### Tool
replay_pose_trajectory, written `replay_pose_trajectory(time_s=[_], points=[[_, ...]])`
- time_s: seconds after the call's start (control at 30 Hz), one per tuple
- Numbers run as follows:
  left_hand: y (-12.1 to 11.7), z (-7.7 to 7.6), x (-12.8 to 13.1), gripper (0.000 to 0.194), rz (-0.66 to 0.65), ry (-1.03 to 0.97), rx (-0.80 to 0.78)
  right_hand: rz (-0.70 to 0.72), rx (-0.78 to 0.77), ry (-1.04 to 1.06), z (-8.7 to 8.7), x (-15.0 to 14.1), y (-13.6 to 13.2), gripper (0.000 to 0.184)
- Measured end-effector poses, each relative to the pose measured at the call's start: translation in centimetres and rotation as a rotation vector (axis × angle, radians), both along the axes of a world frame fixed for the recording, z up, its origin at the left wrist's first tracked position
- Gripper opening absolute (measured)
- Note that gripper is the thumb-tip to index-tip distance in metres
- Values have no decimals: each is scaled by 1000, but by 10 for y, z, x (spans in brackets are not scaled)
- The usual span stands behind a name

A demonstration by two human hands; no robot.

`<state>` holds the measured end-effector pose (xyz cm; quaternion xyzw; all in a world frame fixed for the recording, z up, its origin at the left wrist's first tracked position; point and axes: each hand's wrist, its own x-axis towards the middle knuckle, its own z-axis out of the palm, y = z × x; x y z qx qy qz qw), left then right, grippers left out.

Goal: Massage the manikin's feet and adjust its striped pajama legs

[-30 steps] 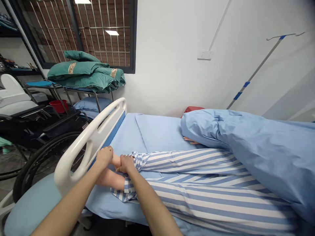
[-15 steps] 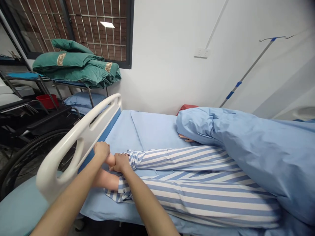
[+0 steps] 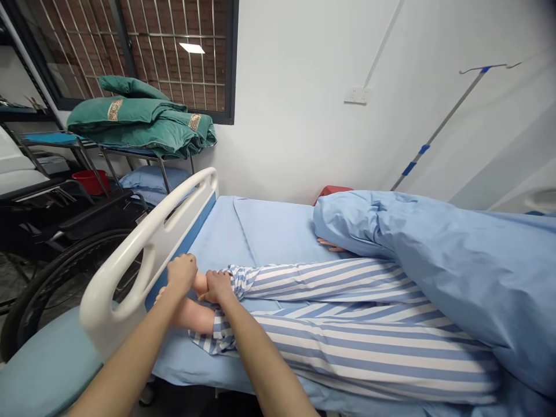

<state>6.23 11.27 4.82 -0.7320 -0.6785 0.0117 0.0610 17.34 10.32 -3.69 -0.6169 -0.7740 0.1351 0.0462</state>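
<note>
Two legs in blue-and-white striped trousers (image 3: 347,341) lie along the bed; the bare lower ends look smooth, like a manikin's. My left hand (image 3: 181,272) is closed round the foot of the far leg, mostly covering it. Just to its right, my right hand (image 3: 218,286) wraps the far ankle (image 3: 200,283) from above, close to the bunched trouser cuff (image 3: 238,281). The near leg's bare ankle (image 3: 195,317) rests on the sheet below my wrists. A hand (image 3: 330,245) of the lying figure shows from under the blue quilt (image 3: 438,249).
The white footboard (image 3: 130,249) stands left of my hands, with a wheelchair wheel (image 3: 26,313) beyond it. Folded green bedding (image 3: 139,121) lies on a chair by the window. An IV pole (image 3: 452,110) rises behind the bed at right. A teal seat (image 3: 47,365) is at lower left.
The view has shifted slightly, so the scene sits a little further right and lower. My left hand seems to have tipped the foot slightly; my right hand keeps its hold on the ankle.
</note>
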Motion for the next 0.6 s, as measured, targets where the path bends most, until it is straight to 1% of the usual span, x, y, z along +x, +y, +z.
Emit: replay_pose_trajectory(time_s=[0.1,0.23,0.33,0.4,0.5,0.6], points=[[-7,4,-6,42,-45,39,16,1,8,2,0,0,0,70],[-8,14,-10,41,-76,83,-41,12,25,13,0,1,-1,70],[1,20,-8,39,-65,106,-101,9,14,12,1,1,-2,70],[10,20,-5,38,-53,113,-136,-1,6,9,2,1,-2,70],[24,18,-4,36,-34,106,-188,-1,12,9,1,1,-2,70],[37,12,-5,37,-28,63,-237,15,19,10,-2,2,0,70]])
